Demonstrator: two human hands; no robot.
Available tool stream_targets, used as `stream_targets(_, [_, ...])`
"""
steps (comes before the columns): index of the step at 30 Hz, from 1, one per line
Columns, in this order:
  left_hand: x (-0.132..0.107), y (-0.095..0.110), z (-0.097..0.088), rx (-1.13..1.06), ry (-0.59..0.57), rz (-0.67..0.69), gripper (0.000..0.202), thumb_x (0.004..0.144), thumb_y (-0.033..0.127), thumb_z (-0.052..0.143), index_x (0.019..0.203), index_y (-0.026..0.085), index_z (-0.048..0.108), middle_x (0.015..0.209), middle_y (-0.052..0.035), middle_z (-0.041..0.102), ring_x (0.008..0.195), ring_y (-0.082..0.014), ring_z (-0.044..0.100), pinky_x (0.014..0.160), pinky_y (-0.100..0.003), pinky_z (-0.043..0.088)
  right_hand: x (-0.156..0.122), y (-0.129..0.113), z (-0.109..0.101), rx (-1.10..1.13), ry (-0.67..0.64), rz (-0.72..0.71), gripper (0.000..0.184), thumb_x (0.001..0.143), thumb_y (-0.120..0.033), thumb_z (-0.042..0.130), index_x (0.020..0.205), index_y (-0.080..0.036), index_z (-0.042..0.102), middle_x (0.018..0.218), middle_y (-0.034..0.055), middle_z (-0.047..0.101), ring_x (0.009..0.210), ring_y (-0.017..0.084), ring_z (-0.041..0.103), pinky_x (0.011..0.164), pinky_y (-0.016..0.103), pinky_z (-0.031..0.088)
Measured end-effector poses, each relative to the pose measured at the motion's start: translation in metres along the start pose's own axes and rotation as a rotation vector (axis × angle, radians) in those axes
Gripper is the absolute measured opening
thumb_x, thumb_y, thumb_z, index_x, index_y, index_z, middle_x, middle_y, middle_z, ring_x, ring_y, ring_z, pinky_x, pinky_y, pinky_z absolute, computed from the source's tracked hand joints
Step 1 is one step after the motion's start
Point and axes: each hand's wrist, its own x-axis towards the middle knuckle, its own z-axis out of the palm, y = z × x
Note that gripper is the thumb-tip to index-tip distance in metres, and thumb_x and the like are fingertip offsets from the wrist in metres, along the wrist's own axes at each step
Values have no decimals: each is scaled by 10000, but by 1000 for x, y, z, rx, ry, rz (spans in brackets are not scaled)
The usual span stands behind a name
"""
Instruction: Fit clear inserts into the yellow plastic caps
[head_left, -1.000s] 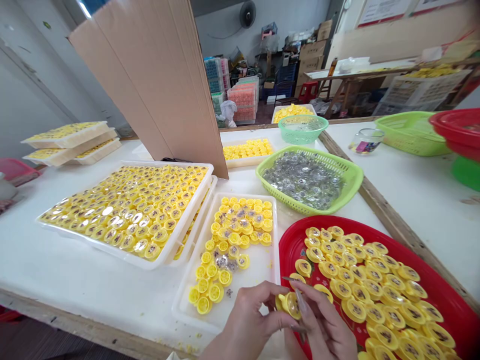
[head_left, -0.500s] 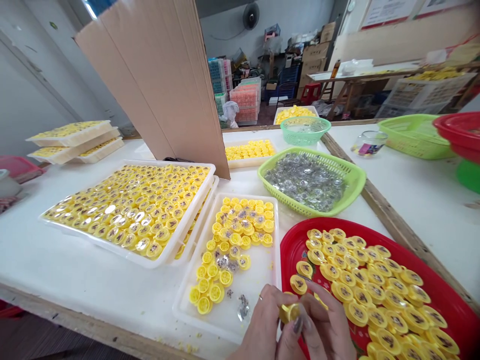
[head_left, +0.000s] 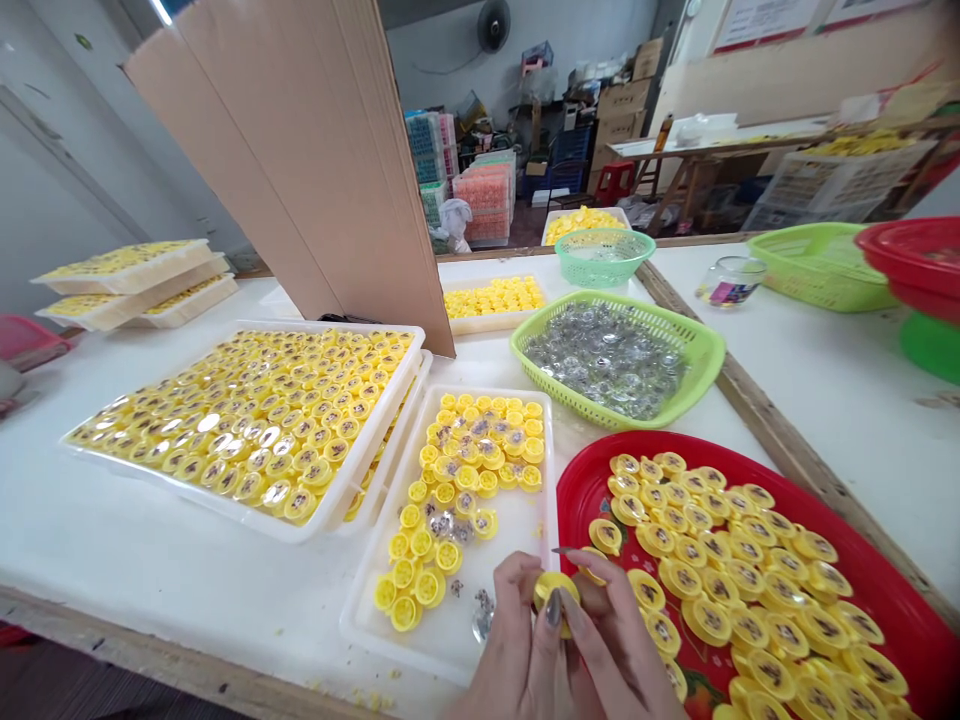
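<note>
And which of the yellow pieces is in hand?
The yellow piece pinched between the left hand and right hand; the others close by lie in the white tray or red tray.

Bright, even tabletop [head_left: 112, 510] around cardboard [head_left: 300, 170]; glare spots on yellow pieces [head_left: 262, 405] in front; dim clutter [head_left: 570, 148] right of it; frame edges stretched, soft.

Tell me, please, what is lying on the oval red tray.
The oval red tray holds many round yellow pieces, mostly with dark pictures on their tops. Whatever lies beneath them, or behind the right hand, is covered.
</note>
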Motion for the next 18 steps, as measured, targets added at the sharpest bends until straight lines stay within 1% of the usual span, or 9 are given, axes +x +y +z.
stream_targets(2, [6, 3, -8, 127, -28, -52, 321, 1027, 400, 258, 1294, 225, 228, 1165, -115, 533, 1061, -187, 555, 956, -361, 426, 14, -5, -10, -173, -79, -90, 324, 891, -512, 542, 1119, -282, 532, 1102, 59, 686, 988, 195, 667, 840, 287, 541])
stream_targets(4, [13, 6, -22, 342, -27, -53, 332, 1028, 359, 273, 1327, 221, 230, 1158, -106, 542, 1116, -189, 537, 1011, -377, 399, 35, -12, -27, -446, -111, -229, 287, 923, -488, 490, 1092, -265, 552, 1055, 56, 687, 949, 187, 671, 812, 284, 548])
stream_targets(6, [20, 10, -43, 619, 26, 1, 281, 1023, 319, 295, 1286, 225, 329, 1092, -82, 554, 1095, -189, 538, 991, -368, 418, 62, -18, -47, -804, -8, -393, 290, 946, -477, 435, 1087, -255, 560, 984, 48, 692, 864, 180, 666, 744, 284, 547])
stream_targets(7, [23, 12, -55, 790, 64, 9, 267, 1023, 290, 284, 1268, 230, 369, 1105, -82, 550, 1078, -186, 541, 945, -353, 450, 77, -20, -58, -886, 44, -415, 302, 938, -476, 447, 1089, -247, 571, 972, 58, 693, 845, 198, 654, 724, 312, 538])
stream_targets(9, [28, 14, -79, 907, 121, 19, 234, 1004, 243, 330, 1196, 211, 461, 1159, -108, 521, 1139, -235, 483, 982, -432, 409, 105, -20, -75, -981, 111, -459, 330, 921, -484, 440, 1018, -216, 608, 989, 94, 695, 886, 251, 629, 780, 399, 507])
stream_targets(12, [31, 16, -105, 1039, 114, 8, 232, 965, 176, 397, 1117, 207, 570, 1119, -108, 524, 1098, -277, 471, 952, -500, 396, 133, -9, -88, -1127, 109, -515, 334, 893, -472, 446, 855, -213, 653, 839, 95, 712, 866, 308, 599, 790, 484, 461])
stream_targets(14, [28, 15, -111, 1113, 78, -3, 253, 940, 132, 431, 1081, 225, 619, 1103, -96, 532, 1081, -280, 474, 938, -501, 396, 139, 0, -89, -1219, 103, -556, 325, 894, -440, 447, 799, -220, 666, 755, 85, 702, 848, 327, 583, 762, 499, 438])
stream_targets(15, [26, 15, -111, 1144, 53, -9, 263, 924, 113, 456, 1075, 235, 634, 1104, -90, 536, 1084, -280, 474, 938, -498, 395, 139, 3, -88, -1260, 103, -579, 324, 900, -420, 442, 791, -220, 672, 757, 85, 700, 859, 333, 578, 757, 498, 428])
stream_targets(18, [19, 11, -103, 1212, -57, -30, 266, 856, 115, 596, 1071, 259, 660, 1108, -74, 555, 1086, -282, 490, 934, -486, 403, 133, 7, -84, -1351, 126, -654, 341, 921, -373, 419, 831, -198, 696, 881, 113, 697, 916, 341, 564, 767, 489, 415])
